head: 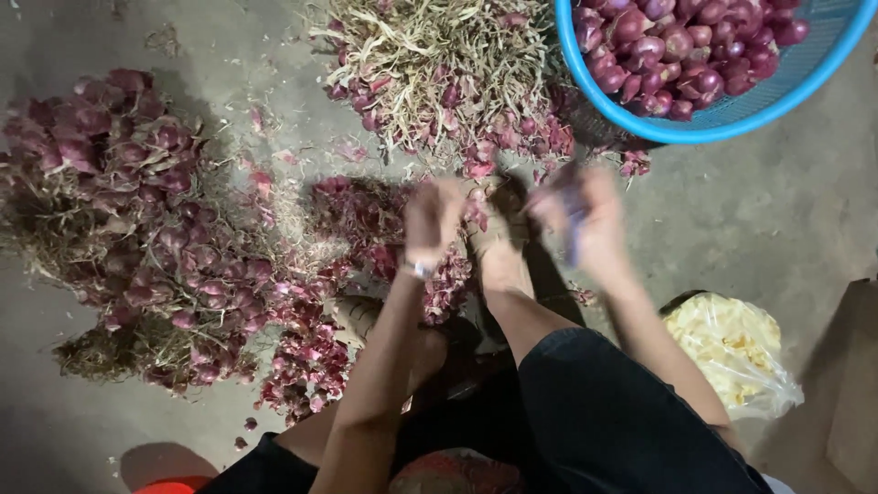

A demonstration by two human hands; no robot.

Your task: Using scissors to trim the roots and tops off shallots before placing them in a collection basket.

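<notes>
Blurred – left hand (pixel 432 222) | right hand (pixel 585 220) – grip unclear | shallot peelings (pixel 366 215) just beneath

One package noted: a clear, crumpled plastic bag (pixel 736 352) holding pale yellow pieces, lying on the grey concrete floor (pixel 768 210) at lower right, partly hidden behind a forearm. No labels, signs, screens.

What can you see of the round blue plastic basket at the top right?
The round blue plastic basket sits on the grey concrete floor at the top right, cut off by the frame edges. It has a smooth, bright blue rim and a fine mesh wall. It stands upright and holds a heap of trimmed reddish-purple shallots. A pile of dry stalks and shallot skins lies against its left side. Neither hand touches it.
</notes>
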